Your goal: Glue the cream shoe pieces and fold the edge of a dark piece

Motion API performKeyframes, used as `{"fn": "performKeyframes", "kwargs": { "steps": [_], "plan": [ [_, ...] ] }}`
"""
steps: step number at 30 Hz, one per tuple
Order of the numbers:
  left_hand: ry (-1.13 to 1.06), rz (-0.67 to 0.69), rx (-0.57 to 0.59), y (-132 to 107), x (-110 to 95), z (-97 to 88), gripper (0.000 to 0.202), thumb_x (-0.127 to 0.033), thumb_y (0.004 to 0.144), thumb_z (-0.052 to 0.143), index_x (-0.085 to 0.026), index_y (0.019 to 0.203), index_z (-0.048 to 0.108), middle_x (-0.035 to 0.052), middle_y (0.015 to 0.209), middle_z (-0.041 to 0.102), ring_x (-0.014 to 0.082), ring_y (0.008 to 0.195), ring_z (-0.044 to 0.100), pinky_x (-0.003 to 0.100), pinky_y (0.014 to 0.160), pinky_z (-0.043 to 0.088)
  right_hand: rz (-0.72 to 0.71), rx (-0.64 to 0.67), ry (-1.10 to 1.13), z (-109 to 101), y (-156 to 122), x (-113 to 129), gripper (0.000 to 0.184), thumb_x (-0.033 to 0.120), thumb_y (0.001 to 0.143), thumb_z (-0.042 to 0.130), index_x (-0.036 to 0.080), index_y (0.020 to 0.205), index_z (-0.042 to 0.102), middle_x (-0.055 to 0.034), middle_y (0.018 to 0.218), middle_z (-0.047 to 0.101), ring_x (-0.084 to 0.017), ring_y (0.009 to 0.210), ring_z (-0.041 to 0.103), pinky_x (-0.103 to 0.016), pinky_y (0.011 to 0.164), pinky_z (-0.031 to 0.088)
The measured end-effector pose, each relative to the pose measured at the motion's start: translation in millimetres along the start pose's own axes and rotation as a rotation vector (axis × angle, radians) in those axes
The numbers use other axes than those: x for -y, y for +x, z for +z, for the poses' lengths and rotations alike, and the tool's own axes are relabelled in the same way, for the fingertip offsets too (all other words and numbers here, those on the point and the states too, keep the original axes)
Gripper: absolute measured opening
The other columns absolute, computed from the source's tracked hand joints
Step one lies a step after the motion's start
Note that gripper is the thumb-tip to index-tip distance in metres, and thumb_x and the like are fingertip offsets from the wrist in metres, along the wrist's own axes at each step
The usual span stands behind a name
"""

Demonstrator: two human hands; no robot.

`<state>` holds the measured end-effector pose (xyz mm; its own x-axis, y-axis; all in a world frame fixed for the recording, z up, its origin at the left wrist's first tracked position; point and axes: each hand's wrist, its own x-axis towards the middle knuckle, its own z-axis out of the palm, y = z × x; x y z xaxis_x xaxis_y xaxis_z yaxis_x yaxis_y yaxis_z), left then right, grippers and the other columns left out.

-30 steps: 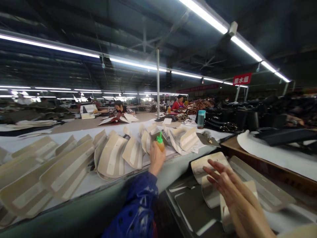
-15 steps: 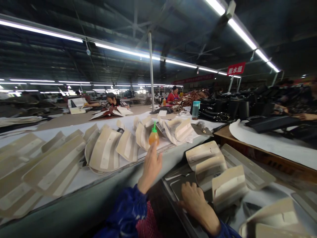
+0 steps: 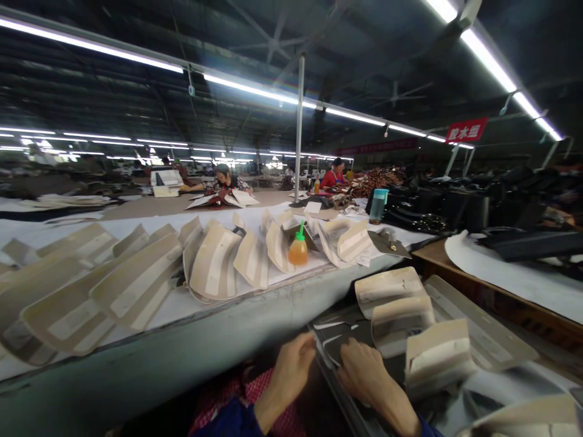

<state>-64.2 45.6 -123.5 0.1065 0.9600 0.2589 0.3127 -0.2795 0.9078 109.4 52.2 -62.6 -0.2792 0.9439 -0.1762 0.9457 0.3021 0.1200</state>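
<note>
My left hand (image 3: 291, 367) is at the near-left edge of a dark tray-like surface (image 3: 334, 388), its fingers bent and bunched, with the tips hard to make out. Close beside it, my right hand (image 3: 364, 370) rests on a dark flat panel (image 3: 334, 346) with pale strips along its border. Its fingers are curled under and closed; whatever they grip is hidden. An orange squeeze bottle (image 3: 298, 251) with a green nozzle stands upright on the bench, apart from both hands. Curved beige panels (image 3: 419, 312) stand just right of my right hand.
Many curved beige panels (image 3: 136, 282) cover the white-topped bench (image 3: 282, 277) ahead and left. A blue-lidded water bottle (image 3: 378, 206) stands farther back, near a metal post (image 3: 299, 133). Black goods (image 3: 523, 243) lie on the right-hand table. Several people work in the background.
My left hand has left the orange squeeze bottle and come down and back to the tray edge beside my right hand. My right hand stays on the dark panel. The view has turned slightly left.
</note>
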Motion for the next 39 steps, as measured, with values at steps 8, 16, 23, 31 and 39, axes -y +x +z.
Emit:
{"fn": "performKeyframes", "kwargs": {
  "steps": [8, 16, 23, 31, 39],
  "plan": [
    [0.040, 0.001, 0.076, -18, 15, 29.3, 0.044, -0.012, 0.083, 0.056, -0.020, 0.125, 0.066, 0.0083, 0.125, 0.071, 0.0247, 0.116, 0.066, 0.033, 0.101, 0.052, -0.009, -0.013, 0.107, 10, 12, -6, 0.015, 0.027, 0.100, 0.063, 0.014, 0.108, 0.067, -0.0062, 0.105, 0.069, -0.023, 0.097, 0.067, -0.045, 0.088, 0.055],
    [0.149, 0.054, 0.053, -20, 25, 35.7, 0.043, -0.015, 0.088, 0.050, -0.021, 0.128, 0.063, 0.0095, 0.126, 0.070, 0.0232, 0.114, 0.066, 0.033, 0.099, 0.053, 0.112, -0.125, 0.250, 18, 26, -18, 0.017, 0.027, 0.101, 0.062, 0.014, 0.112, 0.064, -0.0066, 0.110, 0.066, -0.022, 0.094, 0.067, -0.041, 0.082, 0.057],
    [0.245, 0.185, 0.086, -11, 22, 48.5, 0.050, -0.006, 0.082, 0.050, -0.027, 0.124, 0.066, 0.0073, 0.126, 0.064, 0.0232, 0.107, 0.067, 0.036, 0.098, 0.054, 0.225, -0.198, 0.221, 21, 18, -30, 0.020, 0.022, 0.099, 0.065, 0.015, 0.117, 0.063, -0.0087, 0.120, 0.062, -0.027, 0.110, 0.061, -0.045, 0.088, 0.055],
    [0.308, 0.269, 0.131, -10, 41, 53.9, 0.039, -0.011, 0.085, 0.054, -0.029, 0.112, 0.074, 0.0045, 0.130, 0.067, 0.0254, 0.119, 0.065, 0.037, 0.104, 0.052, 0.149, -0.167, 0.335, 8, -1, -39, 0.014, 0.024, 0.101, 0.063, 0.014, 0.110, 0.066, -0.0063, 0.108, 0.068, -0.023, 0.096, 0.068, -0.042, 0.084, 0.058],
    [0.247, 0.308, 0.092, 15, 28, 66.2, 0.029, -0.033, 0.094, 0.047, -0.023, 0.104, 0.072, 0.0107, 0.115, 0.071, 0.0280, 0.109, 0.067, 0.044, 0.097, 0.055, 0.018, -0.190, 0.434, -19, -37, -36, 0.018, 0.028, 0.102, 0.062, 0.014, 0.094, 0.069, -0.0030, 0.090, 0.071, -0.019, 0.084, 0.070, -0.038, 0.078, 0.058]
  ]
}}
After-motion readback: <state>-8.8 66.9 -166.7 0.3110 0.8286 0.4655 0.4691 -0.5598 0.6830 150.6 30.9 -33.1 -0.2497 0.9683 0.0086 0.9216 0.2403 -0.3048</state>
